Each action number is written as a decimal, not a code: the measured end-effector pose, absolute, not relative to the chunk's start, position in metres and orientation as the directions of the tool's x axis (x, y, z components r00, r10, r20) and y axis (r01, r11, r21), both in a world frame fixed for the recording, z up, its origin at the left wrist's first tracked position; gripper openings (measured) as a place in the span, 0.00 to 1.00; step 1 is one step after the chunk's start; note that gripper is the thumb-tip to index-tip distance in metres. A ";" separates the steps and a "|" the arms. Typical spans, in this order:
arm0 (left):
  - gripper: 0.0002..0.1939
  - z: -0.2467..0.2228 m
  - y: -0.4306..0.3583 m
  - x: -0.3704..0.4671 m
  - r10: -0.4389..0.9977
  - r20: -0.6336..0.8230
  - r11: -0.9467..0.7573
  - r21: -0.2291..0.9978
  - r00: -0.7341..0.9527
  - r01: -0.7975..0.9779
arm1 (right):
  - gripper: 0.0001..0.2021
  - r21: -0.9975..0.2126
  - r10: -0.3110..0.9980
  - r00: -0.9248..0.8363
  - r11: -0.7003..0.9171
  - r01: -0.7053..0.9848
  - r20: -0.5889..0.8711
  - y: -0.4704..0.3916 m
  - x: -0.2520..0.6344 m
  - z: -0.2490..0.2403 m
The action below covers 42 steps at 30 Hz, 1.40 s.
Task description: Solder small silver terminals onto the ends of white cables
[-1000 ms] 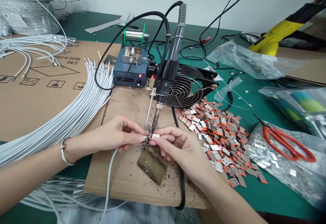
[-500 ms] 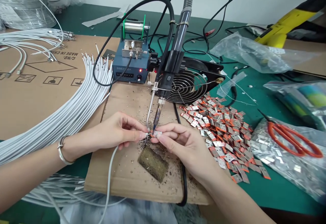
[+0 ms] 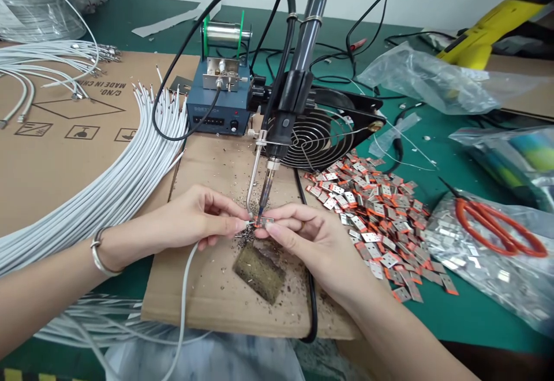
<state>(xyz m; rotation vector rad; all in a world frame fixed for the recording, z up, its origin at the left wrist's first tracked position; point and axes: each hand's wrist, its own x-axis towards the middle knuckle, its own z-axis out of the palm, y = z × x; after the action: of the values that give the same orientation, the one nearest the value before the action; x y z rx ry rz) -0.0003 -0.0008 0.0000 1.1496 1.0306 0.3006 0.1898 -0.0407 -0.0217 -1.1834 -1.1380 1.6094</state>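
Observation:
My left hand pinches the end of a white cable, which hangs down below it past the cardboard's front edge. Between the thumb and fingers of my right hand is a small metal USB connector with an orange-red end. Cable end and connector meet under the tip of a soldering iron, clamped in a stand. Beside that tip, a thin bent solder feed tube comes down. My fingers partly hide the joint, so whether the tip touches it I cannot tell.
A brown sponge lies on the cardboard among solder crumbs. Behind stand a blue solder feeder and a black fan. Many connectors are heaped right, near orange-handled scissors. White cables lie bundled left.
The connector has turned in my right fingers, from showing its flat face to more edge-on. The feeder's bright red light has dimmed. The whole view has shifted slightly.

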 end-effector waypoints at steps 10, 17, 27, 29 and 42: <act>0.08 -0.001 0.001 -0.001 0.658 -0.524 0.392 0.852 0.541 0.348 | 0.07 -0.962 0.952 -0.208 -0.251 -0.106 -0.225 -0.040 0.188 -0.025; 0.10 -0.002 0.001 -0.001 0.651 -0.500 0.360 0.866 0.572 0.347 | 0.06 -0.966 0.952 -0.208 -0.245 -0.088 -0.222 -0.041 0.189 -0.025; 0.09 -0.002 0.002 0.000 0.658 -0.491 0.326 0.870 0.572 0.371 | 0.08 -0.951 0.934 -0.230 -0.298 -0.080 -0.273 -0.038 0.189 -0.021; 0.09 -0.002 0.002 0.001 0.663 -0.497 0.331 0.866 0.560 0.375 | 0.08 -0.944 0.928 -0.240 -0.316 -0.096 -0.286 -0.039 0.189 -0.020; 0.09 -0.001 0.000 0.000 0.671 -0.463 0.300 0.884 0.579 0.358 | 0.10 -0.919 0.912 -0.265 -0.362 -0.157 -0.314 -0.038 0.189 -0.019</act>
<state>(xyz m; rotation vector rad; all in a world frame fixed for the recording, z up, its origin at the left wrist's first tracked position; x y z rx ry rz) -0.0002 0.0002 -0.0014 1.3052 0.9986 0.2619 0.1889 -0.0380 -0.0191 -1.1766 -1.0346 1.7352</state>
